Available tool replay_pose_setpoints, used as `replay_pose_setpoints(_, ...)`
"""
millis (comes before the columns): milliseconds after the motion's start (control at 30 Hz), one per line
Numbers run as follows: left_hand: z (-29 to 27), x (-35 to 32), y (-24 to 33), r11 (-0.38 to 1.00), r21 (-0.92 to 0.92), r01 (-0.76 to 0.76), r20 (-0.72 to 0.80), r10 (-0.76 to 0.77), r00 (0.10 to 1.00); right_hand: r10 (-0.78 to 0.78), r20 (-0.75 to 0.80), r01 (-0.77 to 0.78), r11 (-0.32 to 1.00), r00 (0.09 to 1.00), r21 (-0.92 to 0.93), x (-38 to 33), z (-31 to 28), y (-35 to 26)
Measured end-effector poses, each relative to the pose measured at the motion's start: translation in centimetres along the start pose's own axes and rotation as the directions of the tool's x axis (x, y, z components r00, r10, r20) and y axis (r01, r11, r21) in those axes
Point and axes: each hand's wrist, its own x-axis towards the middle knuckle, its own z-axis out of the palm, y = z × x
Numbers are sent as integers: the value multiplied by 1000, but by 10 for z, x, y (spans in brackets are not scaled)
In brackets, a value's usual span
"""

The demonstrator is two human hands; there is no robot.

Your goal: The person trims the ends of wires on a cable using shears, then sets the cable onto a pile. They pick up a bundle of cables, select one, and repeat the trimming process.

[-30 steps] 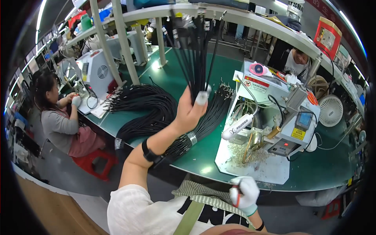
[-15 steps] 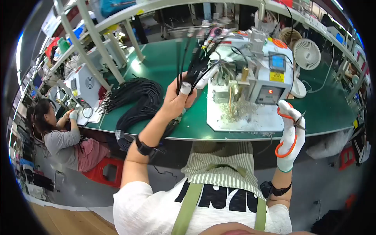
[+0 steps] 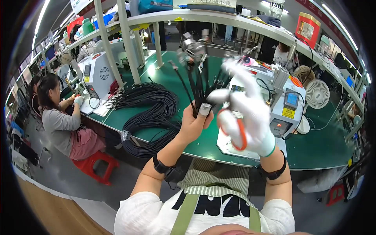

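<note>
My left hand, its thumb wrapped in white tape, is closed around a bundle of thin black cables. The cables stand upright over the green table, their metal connector ends fanning out at the top and blurred. My right hand, in a white glove, is just right of the bundle with its fingers stretched toward the cables. It carries orange-handled scissors against the palm; their blades cannot be made out. Motion smears the glove, so whether its fingertips touch the cables is unclear.
A thick coil of black cables lies on the green table to the left. At right stand a grey-blue machine on a white board and a white fan. A shelf spans the back; a co-worker sits left.
My right hand has swung from the table's right front edge up and left to the cable bundle, scissors still in it. My left hand keeps its hold. The whole view has shifted.
</note>
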Motion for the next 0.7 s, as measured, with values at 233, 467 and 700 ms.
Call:
replay_pose_setpoints(233,0,9,-3,997,-70,24,55,-21,998,129,63,-136,982,990,134,1,-6,1)
replay_pose_setpoints(467,-1,6,7,992,-102,79,6,-79,997,79,159,-109,975,984,192,-1,-20,0)
replay_pose_setpoints(700,-10,5,11,918,298,261,386,-366,847,141,314,-260,889,939,378,-11,3,16)
